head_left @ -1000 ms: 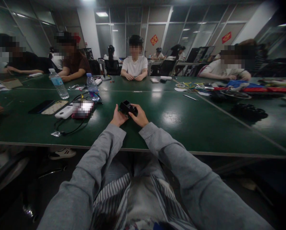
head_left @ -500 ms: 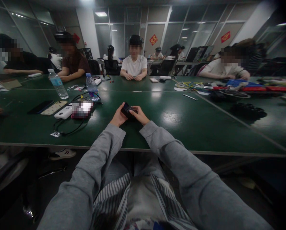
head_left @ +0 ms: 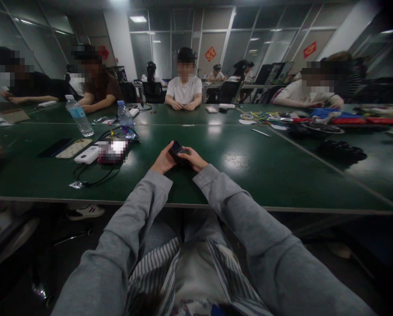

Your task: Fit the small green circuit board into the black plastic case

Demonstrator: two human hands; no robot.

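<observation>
Between my hands, just above the green table (head_left: 196, 188), is a small black box-shaped device (head_left: 177, 149) with a dark, screen-like face; its exact kind is too small to make out. My left hand (head_left: 164, 159) is closed around its left side, thumb along the edge. My right hand (head_left: 195, 158) grips the right side, with the thumb lying over the front face. The fingers under the device are hidden.
Left of my hands lie a white power bank (head_left: 86, 154), a phone in a patterned case (head_left: 73, 148) and a black cable (head_left: 106, 177). Two water bottles (head_left: 80, 116) stand behind them. Colourful cables (head_left: 258, 117) and a pen (head_left: 261, 133) lie to the right. Several people sit around.
My right hand has shifted slightly to the right, and its thumb now lies lower on the device. The device's face is a little more turned toward me. My left hand stays nearly still.
</observation>
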